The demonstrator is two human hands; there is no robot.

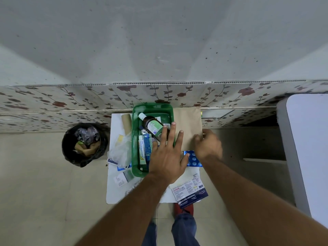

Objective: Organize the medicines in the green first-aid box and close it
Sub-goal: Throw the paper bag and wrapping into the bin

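The green first-aid box [135, 139] lies open on a small white table [111, 192]. Inside it are a brown bottle [150, 126] with a white cap and two ointment tubes [144, 148]. My left hand [167, 153] rests flat over the box's right rim with fingers spread and nothing held. My right hand [208, 144] grips the right edge of a brown paper envelope [188, 125] lying just right of the box. A blue blister strip [194, 159] lies below the envelope, partly under my hands.
A black bin [85, 142] with rubbish stands on the floor to the left. A cardboard tube [126, 123], a clear plastic bag [121, 150], small medicine cartons [123, 178] and a dressings packet [192, 192] lie around the box. A white table [308, 148] stands at right.
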